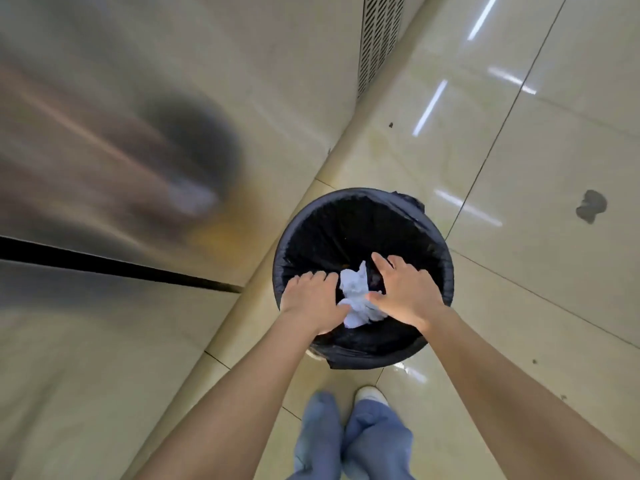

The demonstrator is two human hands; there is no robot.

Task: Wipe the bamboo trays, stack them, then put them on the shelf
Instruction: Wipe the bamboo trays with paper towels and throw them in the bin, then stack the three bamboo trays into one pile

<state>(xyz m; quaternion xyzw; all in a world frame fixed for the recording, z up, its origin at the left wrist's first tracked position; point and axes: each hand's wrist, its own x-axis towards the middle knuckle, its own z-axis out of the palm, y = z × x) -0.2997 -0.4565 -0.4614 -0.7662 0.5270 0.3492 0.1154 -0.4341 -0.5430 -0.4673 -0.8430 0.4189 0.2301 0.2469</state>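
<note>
No bamboo tray and no shelf is in view. I look straight down at a round bin with a black liner [429,237] standing on the floor. Over its opening my left hand [311,303] and my right hand [405,292] hold a crumpled white paper wipe [356,299] between them. The left hand's fingers are curled, with its thumb against the wipe. The right hand's fingers are spread over the bin, its thumb pressing the wipe's right side. The underside of the wipe is hidden by both hands.
A brushed steel cabinet front [104,150] with a dark seam fills the left, blurred reflections on it. A vent grille [381,36] sits at its top. Glossy beige floor tiles [536,168] with a dark stain [590,206] lie to the right. My legs and shoes [349,431] stand below the bin.
</note>
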